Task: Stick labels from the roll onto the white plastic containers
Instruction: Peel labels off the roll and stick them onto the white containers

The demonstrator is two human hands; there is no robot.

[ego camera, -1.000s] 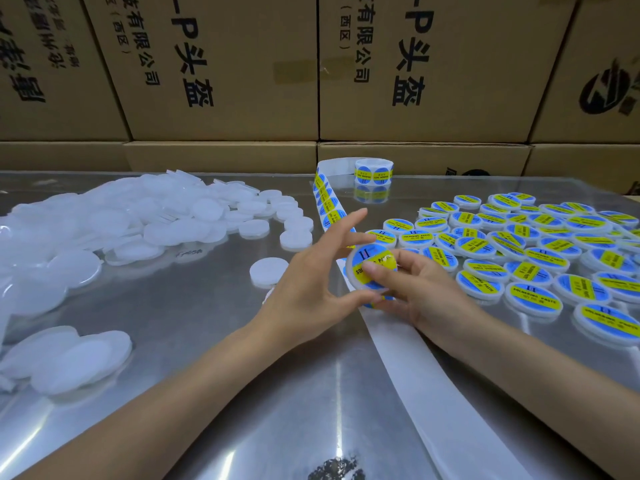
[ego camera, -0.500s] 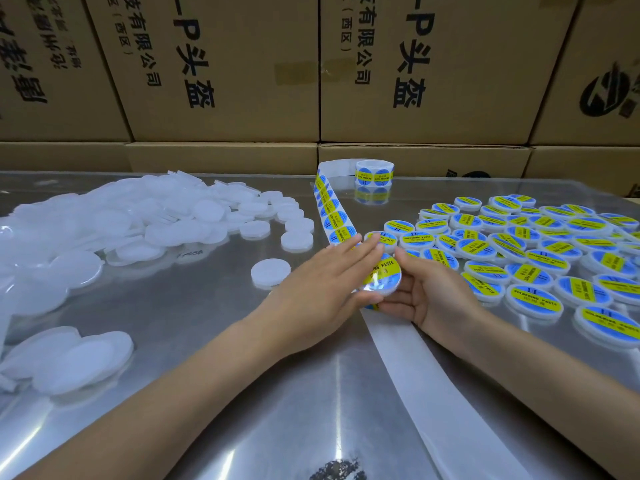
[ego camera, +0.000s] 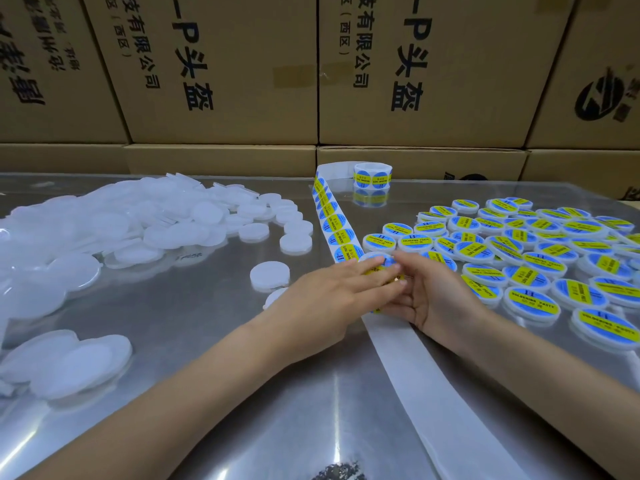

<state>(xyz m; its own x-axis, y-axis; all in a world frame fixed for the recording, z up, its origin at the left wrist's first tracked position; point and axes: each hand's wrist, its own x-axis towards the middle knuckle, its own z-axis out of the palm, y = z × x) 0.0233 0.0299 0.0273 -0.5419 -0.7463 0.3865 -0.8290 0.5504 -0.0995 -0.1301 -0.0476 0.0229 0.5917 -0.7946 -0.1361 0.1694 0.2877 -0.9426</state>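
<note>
Container (ego camera: 375,262) between my hands has come down from its tilt to the table, left hand (ego camera: 337,294) flat over its label and right hand (ego camera: 427,296) cupping its edge, so I judge this one stuck.

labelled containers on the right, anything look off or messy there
Somewhat: the labelled containers lie in a loose heap, several tilted and overlapping, their labels facing different ways. No damage or spill shows.
</note>
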